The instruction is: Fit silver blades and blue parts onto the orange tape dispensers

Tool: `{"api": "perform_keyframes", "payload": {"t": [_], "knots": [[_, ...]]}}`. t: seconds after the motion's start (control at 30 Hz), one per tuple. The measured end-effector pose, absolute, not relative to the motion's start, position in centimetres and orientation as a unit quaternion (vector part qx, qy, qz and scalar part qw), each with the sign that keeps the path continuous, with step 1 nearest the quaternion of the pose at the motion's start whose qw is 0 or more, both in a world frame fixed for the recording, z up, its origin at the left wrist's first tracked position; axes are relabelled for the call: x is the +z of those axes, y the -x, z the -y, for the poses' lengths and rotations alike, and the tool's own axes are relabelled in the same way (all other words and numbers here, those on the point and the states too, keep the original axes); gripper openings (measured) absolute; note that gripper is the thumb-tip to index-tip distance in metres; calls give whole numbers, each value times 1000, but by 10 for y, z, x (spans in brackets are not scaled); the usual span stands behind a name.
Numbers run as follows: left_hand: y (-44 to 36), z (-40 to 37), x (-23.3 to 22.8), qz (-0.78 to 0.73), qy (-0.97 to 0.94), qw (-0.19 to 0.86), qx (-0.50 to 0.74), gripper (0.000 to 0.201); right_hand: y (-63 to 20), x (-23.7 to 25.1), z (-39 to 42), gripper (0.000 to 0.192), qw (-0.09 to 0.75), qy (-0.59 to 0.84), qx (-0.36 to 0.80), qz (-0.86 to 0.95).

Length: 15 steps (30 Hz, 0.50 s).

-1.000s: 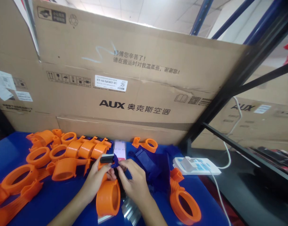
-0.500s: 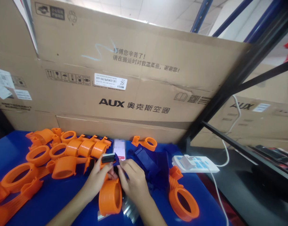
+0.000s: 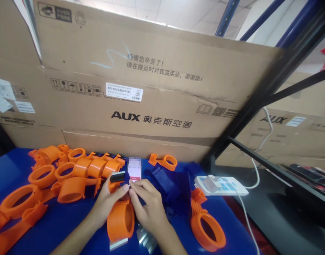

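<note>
My left hand [image 3: 108, 200] is closed around an orange tape dispenser [image 3: 121, 220], its wide ring hanging below my fingers. At its upper end show a black roller [image 3: 117, 176], a pale toothed edge and a dark blue plastic piece [image 3: 125, 179]. My right hand [image 3: 148, 200] pinches at the lower edge of that blue piece, its fingertips touching my left thumb. Something small and pale shows at the fingertips, too small to name. Beneath my hands lie shiny metal strips [image 3: 146, 239], partly covered by my right forearm.
Several orange tape dispensers [image 3: 69, 189] crowd the left of the blue table; others lie at the back [image 3: 170, 162] and right [image 3: 208, 232]. Dark blue plastic parts [image 3: 165, 182] are piled beside my right hand. A phone [image 3: 134, 168], a white power strip [image 3: 218, 185] and a cardboard wall [image 3: 157, 88] stand beyond.
Both hands and the held tape dispenser have shifted slightly left. My left thumb now meets my right fingertips at the blue piece, and the ring has swung a little left.
</note>
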State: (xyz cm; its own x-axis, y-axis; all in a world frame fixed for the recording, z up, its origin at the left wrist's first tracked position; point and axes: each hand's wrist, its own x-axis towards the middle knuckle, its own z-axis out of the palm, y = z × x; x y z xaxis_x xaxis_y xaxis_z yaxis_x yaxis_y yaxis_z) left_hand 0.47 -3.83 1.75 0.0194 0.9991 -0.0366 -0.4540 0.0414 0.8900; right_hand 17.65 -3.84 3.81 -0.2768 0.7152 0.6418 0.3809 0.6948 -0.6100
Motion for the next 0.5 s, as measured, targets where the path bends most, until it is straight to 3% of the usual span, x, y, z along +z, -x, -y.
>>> {"api": "perform_keyframes", "payload": {"t": [0.1, 0.17, 0.23, 0.33, 0.4, 0.5], "knots": [[-1, 41, 15, -345, -385, 666, 537, 36, -176, 39, 36, 18, 539, 386, 249, 706], [0, 44, 14, -302, -407, 708, 491, 44, -177, 40, 35, 30, 545, 393, 313, 671], [-1, 48, 15, -255, -420, 736, 465, 61, -178, 42, 36, 50, 512, 361, 415, 660], [-2, 53, 18, -226, -417, 749, 463, 84, -179, 44, 39, 60, 427, 282, 560, 651], [-2, 55, 19, -238, -412, 749, 461, 89, -178, 45, 40, 59, 402, 259, 596, 646], [-1, 53, 21, -264, -405, 750, 451, 86, -177, 44, 39, 50, 427, 277, 563, 651]]}}
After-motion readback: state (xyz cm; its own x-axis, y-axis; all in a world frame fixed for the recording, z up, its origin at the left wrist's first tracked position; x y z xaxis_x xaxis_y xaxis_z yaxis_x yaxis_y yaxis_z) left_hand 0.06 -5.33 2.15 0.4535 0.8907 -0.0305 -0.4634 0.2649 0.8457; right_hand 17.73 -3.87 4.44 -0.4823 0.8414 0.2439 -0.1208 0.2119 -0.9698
